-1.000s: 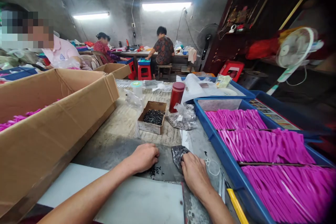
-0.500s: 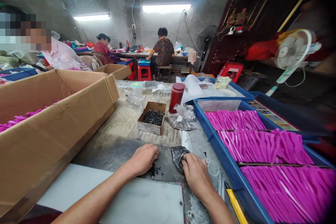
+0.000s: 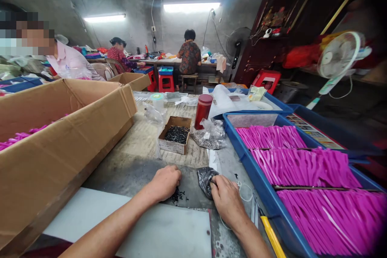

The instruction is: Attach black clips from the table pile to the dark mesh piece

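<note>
The desk (image 3: pixel 145 139) has a worn, pale, scuffed top. A smooth dark grey sheet (image 3: pixel 130 175) lies on it, and a flat white board (image 3: pixel 145 229) lies nearer the person.

The left hand (image 3: pixel 165 181) rests knuckles up on the grey sheet, with its fingers curled down and tucked under. Whether they pinch anything cannot be told. Just beside those fingertips, towards the right hand, lies a small scatter of loose black screws (image 3: pixel 179 196), thin, dark and glinting.

The right hand (image 3: pixel 226 199) lies palm down, and its fingers are closed on the edge of a crumpled black plastic bag (image 3: pixel 204 179), shiny and creased. The bag sits between the two hands, just beyond the screws and touching the right fingertips.

Farther up the desk stands a small, square, open cardboard box (image 3: pixel 169 145) filled with more black screws. A clear plastic bag of greyish metal bits (image 3: pixel 208 140) lies beside it, and a red cylindrical tumbler (image 3: pixel 203 111) stands behind that.

To the right, a blue plastic tray (image 3: pixel 266 197) holds dense rows of magenta plastic strips (image 3: pixel 305 167). A yellow-handled tool (image 3: pixel 272 240) lies along its near wall, close to the right wrist.

On the left, a large corrugated carton (image 3: pixel 66 149) stands with its flaps open.
</note>
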